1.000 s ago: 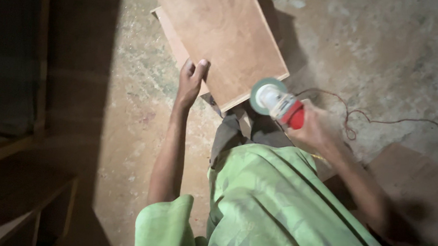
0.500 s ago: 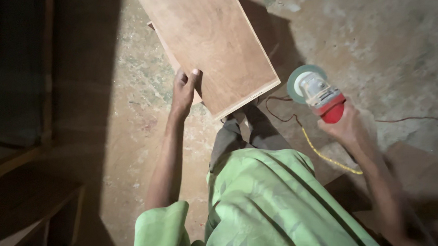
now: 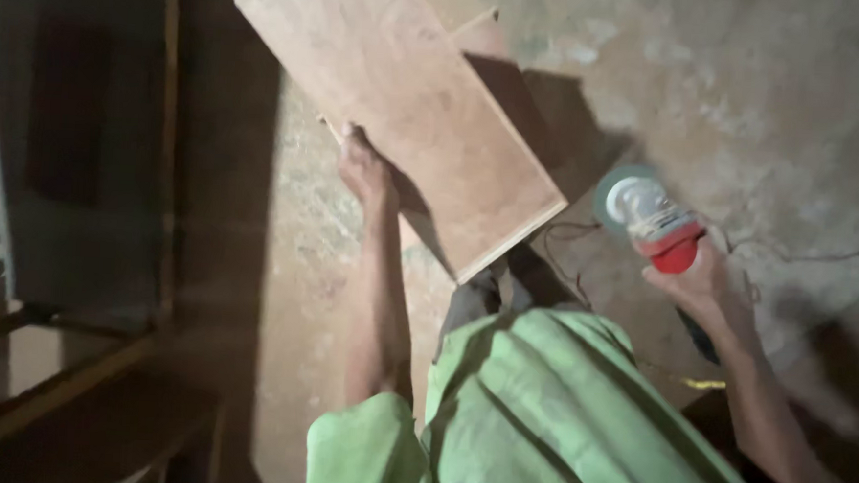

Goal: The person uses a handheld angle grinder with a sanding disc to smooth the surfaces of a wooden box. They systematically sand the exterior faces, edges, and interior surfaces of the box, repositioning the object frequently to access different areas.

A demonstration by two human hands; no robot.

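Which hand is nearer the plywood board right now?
Left. The left hand grips the plywood board at its left edge. The right hand is off to the board's right, apart from it, holding the red grinder.

Dim warm light, brightest on the floor (image 3: 751,82), deep shadow at left, soft motion blur throughout

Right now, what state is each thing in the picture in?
Wooden board: tilted, held at its left edge.
Left hand: gripping the board.
Right hand: closed around the grinder.
Grinder: held clear of the board, disc facing up.
Cord: lying loose on the floor.
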